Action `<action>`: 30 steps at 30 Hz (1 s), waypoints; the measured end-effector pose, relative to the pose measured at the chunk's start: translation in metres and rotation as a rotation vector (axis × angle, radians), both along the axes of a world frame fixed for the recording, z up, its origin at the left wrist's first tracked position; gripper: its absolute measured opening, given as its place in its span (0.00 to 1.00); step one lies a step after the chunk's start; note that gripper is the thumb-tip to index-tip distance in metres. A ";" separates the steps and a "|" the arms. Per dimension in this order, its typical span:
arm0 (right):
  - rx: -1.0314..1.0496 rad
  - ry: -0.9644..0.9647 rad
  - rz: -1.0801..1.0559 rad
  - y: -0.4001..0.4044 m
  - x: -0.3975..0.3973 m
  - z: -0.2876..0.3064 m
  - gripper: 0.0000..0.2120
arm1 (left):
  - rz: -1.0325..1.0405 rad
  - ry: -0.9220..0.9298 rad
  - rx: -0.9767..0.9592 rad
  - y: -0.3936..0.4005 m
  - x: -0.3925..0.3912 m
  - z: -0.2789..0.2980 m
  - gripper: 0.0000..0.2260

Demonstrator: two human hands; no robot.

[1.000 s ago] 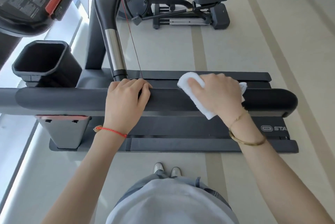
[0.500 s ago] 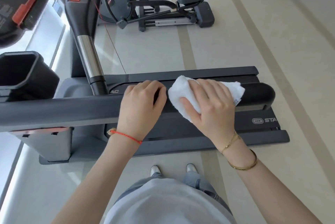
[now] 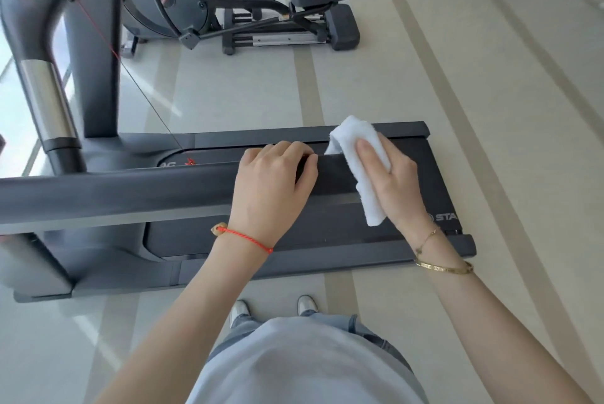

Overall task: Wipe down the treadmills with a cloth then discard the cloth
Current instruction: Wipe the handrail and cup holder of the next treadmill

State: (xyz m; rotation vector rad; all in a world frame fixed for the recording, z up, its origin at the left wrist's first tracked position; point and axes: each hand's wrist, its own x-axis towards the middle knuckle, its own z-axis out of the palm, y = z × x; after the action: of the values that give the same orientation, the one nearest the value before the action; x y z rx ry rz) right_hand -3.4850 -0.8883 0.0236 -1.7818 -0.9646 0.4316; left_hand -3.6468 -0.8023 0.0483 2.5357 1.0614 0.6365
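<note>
Gym floor (image 3: 490, 109) | treadmill handrail (image 3: 130, 189) | right hand (image 3: 392, 181) fingers (image 3: 367, 147) wrapped over cloth (image 3: 356, 142) (white) | left hand (image 3: 271, 184) grips handrail

White cloth (image 3: 361, 162), dark grey treadmill (image 3: 130, 189) (red cord (image 3: 248, 238) at wrist)

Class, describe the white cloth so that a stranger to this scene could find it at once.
Find the dark treadmill lying across the floor. Follow its padded handrail to the free end, where the right hand presses a folded cloth. It is the only white, fluffy thing there.
</note>
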 end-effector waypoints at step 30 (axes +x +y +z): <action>-0.143 0.385 0.237 -0.003 0.034 -0.009 0.13 | 0.101 0.059 0.156 -0.005 0.011 -0.011 0.15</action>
State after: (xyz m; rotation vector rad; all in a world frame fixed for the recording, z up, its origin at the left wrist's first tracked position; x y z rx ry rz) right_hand -3.4509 -0.8915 0.0147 -1.6316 -0.8857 0.9769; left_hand -3.6360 -0.8074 0.0374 2.6617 1.2098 0.7009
